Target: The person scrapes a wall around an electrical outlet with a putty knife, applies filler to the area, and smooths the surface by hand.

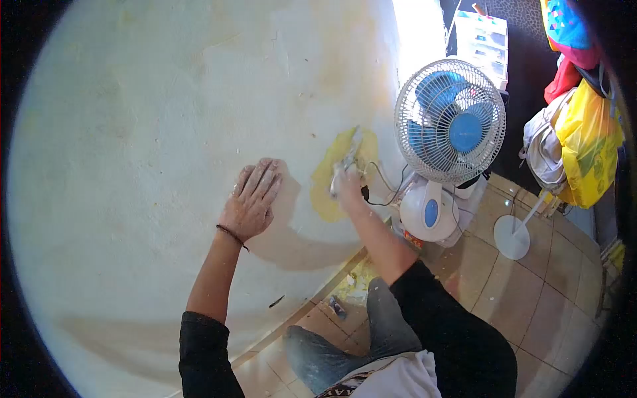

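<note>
My left hand (252, 198) lies flat against the pale wall (166, 132), fingers stretched out and dusted with white. A dark bracelet circles that wrist. Further right, my right hand (348, 184) is closed around a white-smeared scraper (356, 142), which points up along the wall. Its blade edge is hard to make out. Behind the tool and hand, a yellow patch (325, 179) stands out on the wall, partly covered by them.
A blue-bladed fan (451, 119) stands close to the right of my right hand, its cable hanging beside the wall. Yellow scraps (358, 282) lie on the tiled floor (524, 292) at the wall's foot. Bags (587, 142) hang at the far right.
</note>
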A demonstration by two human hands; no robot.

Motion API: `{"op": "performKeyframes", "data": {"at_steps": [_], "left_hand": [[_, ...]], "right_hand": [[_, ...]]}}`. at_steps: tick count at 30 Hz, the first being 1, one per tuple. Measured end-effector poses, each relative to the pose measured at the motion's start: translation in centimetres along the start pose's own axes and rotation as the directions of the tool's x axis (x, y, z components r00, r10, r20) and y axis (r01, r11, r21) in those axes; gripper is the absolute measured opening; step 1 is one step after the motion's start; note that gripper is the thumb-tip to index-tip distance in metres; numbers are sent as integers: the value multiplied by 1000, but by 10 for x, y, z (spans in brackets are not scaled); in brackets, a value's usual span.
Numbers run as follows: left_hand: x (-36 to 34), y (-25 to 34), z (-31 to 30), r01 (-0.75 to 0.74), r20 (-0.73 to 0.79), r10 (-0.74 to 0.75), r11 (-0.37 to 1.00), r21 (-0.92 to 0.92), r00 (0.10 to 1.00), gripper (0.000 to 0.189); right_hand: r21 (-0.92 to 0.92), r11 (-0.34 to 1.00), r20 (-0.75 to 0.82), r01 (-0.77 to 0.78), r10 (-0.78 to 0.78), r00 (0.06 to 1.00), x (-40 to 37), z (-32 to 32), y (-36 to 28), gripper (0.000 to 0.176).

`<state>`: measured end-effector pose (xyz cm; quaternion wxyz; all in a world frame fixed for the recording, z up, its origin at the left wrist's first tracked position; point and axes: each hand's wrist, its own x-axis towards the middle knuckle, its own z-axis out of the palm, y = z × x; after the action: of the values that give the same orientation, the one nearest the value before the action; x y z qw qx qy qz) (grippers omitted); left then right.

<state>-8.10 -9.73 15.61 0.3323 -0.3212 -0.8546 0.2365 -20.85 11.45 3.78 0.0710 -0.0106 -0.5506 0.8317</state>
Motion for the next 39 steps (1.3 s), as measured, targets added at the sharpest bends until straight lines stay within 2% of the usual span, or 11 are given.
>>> {"op": "performKeyframes", "data": {"at_steps": [1, 3, 5, 11, 13, 15, 17, 20, 26, 30, 39], "left_hand": [[-1, -1, 1, -7, -6, 7, 1000, 6, 1000, 64], [-4, 2, -1, -12, 12, 12, 1000, 7, 1000, 64], [4, -2, -2, -15, -5, 15, 1000, 25, 1000, 64], [2, 1, -3, 2, 8, -2, 1000, 18, 1000, 58], [1, 2, -2, 21, 10, -21, 1000, -6, 1000, 58], [2, -1, -2, 16, 19, -16, 1000, 1, 1000, 58], [-3, 0, -2, 11, 38, -11, 1000, 7, 999, 57], [-2, -2, 2, -11, -54, 11, 1000, -2, 998, 61], [1, 2, -1, 21, 27, -21, 1000, -1, 999, 58], [1, 1, 0, -7, -6, 8, 999, 33, 1000, 58], [3, 4, 3, -51, -10, 52, 995, 83, 999, 61]], "right_hand": [[3, 1000, -4, -4, 4, 1000, 8, 1, -8, 21], [269, 955, -119, -124, 161, 980, 6, 1, -31, 19], [164, 984, -104, -69, 87, 991, -8, 1, -52, 18], [352, 912, -88, -211, 257, 962, 16, -7, -38, 21], [-244, 964, 61, 108, -96, 994, -35, -8, -22, 24], [-446, 729, 151, 520, -511, 846, -38, -18, 72, 34], [-380, 699, 293, 606, -530, 795, -81, -30, 85, 49], [-575, 641, 380, 508, -341, 860, -93, -56, 133, 54], [-644, 563, 318, 518, -418, 851, -74, -38, 110, 52], [-684, 561, 340, 466, -321, 884, -74, -64, 159, 52], [-500, 783, 137, 369, -349, 927, -65, -36, 169, 46]]}}
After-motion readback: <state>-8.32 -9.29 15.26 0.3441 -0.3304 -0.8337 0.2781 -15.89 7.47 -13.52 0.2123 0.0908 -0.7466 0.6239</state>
